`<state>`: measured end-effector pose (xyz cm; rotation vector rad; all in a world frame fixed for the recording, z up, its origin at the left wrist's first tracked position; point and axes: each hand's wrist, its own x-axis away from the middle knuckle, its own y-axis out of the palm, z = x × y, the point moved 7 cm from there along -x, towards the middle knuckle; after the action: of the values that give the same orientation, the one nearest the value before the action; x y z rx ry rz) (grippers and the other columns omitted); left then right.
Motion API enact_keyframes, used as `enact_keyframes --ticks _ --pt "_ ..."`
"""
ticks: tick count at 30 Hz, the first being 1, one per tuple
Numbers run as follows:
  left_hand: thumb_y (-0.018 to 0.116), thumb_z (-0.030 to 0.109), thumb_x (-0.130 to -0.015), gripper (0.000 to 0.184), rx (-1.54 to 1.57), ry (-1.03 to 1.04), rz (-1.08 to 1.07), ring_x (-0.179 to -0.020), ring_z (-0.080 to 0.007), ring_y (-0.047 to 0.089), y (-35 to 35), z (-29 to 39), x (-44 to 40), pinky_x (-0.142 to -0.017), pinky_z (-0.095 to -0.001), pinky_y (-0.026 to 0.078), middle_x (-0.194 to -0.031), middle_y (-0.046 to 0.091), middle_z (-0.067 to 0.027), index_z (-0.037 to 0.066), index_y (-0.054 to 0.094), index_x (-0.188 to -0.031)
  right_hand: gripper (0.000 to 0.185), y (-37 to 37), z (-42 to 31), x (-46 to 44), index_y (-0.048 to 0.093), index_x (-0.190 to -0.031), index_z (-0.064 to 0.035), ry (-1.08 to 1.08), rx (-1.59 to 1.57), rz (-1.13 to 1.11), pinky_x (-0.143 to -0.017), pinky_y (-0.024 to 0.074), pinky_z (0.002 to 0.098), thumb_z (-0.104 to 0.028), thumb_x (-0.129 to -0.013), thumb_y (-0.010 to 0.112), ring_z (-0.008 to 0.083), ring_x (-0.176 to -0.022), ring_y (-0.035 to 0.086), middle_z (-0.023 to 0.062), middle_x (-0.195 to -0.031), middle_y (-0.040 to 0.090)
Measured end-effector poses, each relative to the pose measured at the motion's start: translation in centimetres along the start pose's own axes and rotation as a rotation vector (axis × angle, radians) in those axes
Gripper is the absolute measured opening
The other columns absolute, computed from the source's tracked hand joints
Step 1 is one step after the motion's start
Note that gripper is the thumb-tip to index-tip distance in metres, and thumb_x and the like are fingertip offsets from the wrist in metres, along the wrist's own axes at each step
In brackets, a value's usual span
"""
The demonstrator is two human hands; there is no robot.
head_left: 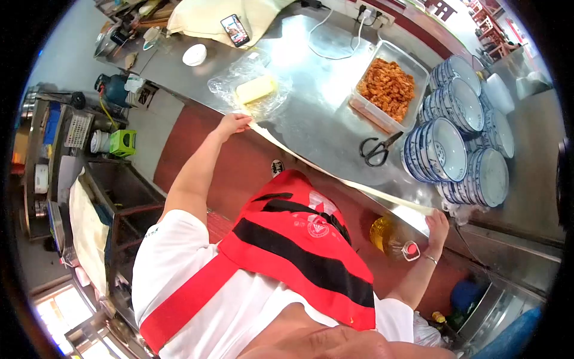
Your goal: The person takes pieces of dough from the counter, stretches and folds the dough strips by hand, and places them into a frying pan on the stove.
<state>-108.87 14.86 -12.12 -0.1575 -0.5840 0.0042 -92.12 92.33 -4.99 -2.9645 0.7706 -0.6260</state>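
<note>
A long, pale strip of dough (pixel 335 172) stretches along the front edge of the steel table (pixel 299 122), running between my two hands. My left hand (pixel 234 124) pinches its left end, just in front of a yellowish block of dough (pixel 256 89) on crumpled plastic wrap (pixel 220 90). At the far right, my right hand (pixel 437 228) grips the other end, below the stacked bowls. Black-handled scissors (pixel 376 151) lie on the table beyond the strip. Where the strip ends inside each hand is hidden by the fingers.
A plastic tub (pixel 382 122) of reddish-brown food stands near stacks of blue-and-white bowls (pixel 445 149). Toward the back are a small white bowl (pixel 194 55), a phone (pixel 235 30) on a cloth and a white cable (pixel 326 57). An oil jug (pixel 382 236) stands below the table's edge.
</note>
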Motion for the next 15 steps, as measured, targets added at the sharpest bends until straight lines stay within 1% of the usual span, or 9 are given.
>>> enact_keyframes --ticks 3,7,8,9,10,12,13,14,15 --pt "0.063 0.015 -0.089 0.022 -0.05 -0.057 -0.073 -0.085 -0.0112 0.063 3.7 -2.5 -1.2 -0.077 -0.0233 0.052 -0.096 0.065 -0.0035 0.001 0.065 -0.105 0.023 2.4 -3.1 1.0 0.064 -0.1 0.0054 -0.104 0.23 0.009 -0.064 0.0516 0.0236 -0.015 -0.089 0.061 0.0112 -0.074 0.06 0.0076 -0.085 0.063" --pt "0.057 0.005 -0.088 0.027 -0.171 0.215 -0.181 -0.093 -0.0164 0.064 6.5 -4.9 -5.9 -0.077 -0.0257 0.051 -0.104 0.066 -0.0093 -0.004 0.061 -0.113 0.023 6.0 -10.0 4.2 0.067 -0.098 0.0028 -0.253 0.373 -0.011 -0.062 0.0473 0.0214 -0.018 -0.089 0.062 0.009 -0.067 0.059 0.0029 -0.076 0.064" --pt "0.059 0.007 -0.087 0.027 -0.36 0.275 -0.149 -0.089 -0.0159 0.064 7.5 -2.7 -4.8 -0.075 -0.027 0.05 -0.103 0.066 -0.0094 -0.004 0.061 -0.111 0.022 7.0 -11.6 4.5 0.068 -0.097 0.0024 -0.32 0.368 -0.045 -0.062 0.0469 0.0208 -0.017 -0.089 0.061 0.0089 -0.067 0.06 0.0025 -0.074 0.064" --pt "0.065 0.01 -0.082 0.028 -0.44 0.345 -0.1 -0.09 -0.0212 0.064 8.1 -1.7 -4.4 -0.078 -0.0321 0.051 -0.105 0.066 -0.012 -0.001 0.064 -0.108 0.022 7.6 -12.8 4.5 0.068 -0.097 0.0023 -0.35 0.336 -0.077 -0.062 0.0472 0.021 -0.017 -0.09 0.06 0.009 -0.068 0.06 0.0028 -0.075 0.065" --pt "0.065 0.01 -0.082 0.028 -0.443 0.361 -0.122 -0.09 -0.0212 0.064 9.5 -0.3 -3.8 -0.078 -0.0321 0.051 -0.105 0.066 -0.012 -0.001 0.064 -0.108 0.021 8.5 -13.8 4.6 0.068 -0.097 0.0022 -0.382 0.301 -0.124 -0.063 0.0476 0.0212 -0.016 -0.09 0.059 0.0092 -0.069 0.061 0.0032 -0.076 0.066" --pt "0.071 0.015 -0.077 0.036 -1.21 0.544 0.123 -0.096 -0.0298 0.062 12.3 4.1 -0.8 -0.082 -0.0378 0.05 -0.107 0.063 -0.0163 0.003 0.064 -0.111 0.021 11.0 -16.9 6.6 0.068 -0.097 0.003 -0.388 0.299 -0.141 -0.064 0.048 0.0213 -0.015 -0.09 0.059 0.009 -0.069 0.061 0.0036 -0.077 0.066" --pt "0.073 0.018 -0.074 0.044 -1.079 0.609 0.124 -0.103 -0.0354 0.057 14.3 6.6 1.2 -0.087 -0.0416 0.047 -0.11 0.059 -0.0197 0.006 0.062 -0.114 0.021 12.7 -18.4 7.5 0.067 -0.097 0.0038 -0.39 0.305 -0.176 -0.065 0.0484 0.0214 -0.015 -0.09 0.059 0.0087 -0.069 0.061 0.0041 -0.078 0.067" --pt "0.072 0.022 -0.076 0.047 -0.993 0.899 0.111 -0.106 -0.0356 0.056 16.9 7.7 1.5 -0.09 -0.0412 0.046 -0.116 0.057 -0.0193 0.005 0.059 -0.117 0.021 13.6 -19.2 7.7 0.067 -0.097 0.0038 -0.397 0.302 -0.174 -0.065 0.0484 0.0214 -0.015 -0.09 0.059 0.0087 -0.069 0.061 0.0041 -0.078 0.067" --pt "0.07 0.025 -0.079 0.049 -0.831 0.782 -0.08 -0.112 -0.0361 0.053 21.0 12.2 4.9 -0.094 -0.041 0.043 -0.124 0.054 -0.0192 0.004 0.056 -0.121 0.021 14.9 -19.8 7.9 0.067 -0.097 0.004 -0.42 0.316 -0.227 -0.065 0.0484 0.0214 -0.014 -0.09 0.059 0.0085 -0.069 0.061 0.0046 -0.079 0.067"
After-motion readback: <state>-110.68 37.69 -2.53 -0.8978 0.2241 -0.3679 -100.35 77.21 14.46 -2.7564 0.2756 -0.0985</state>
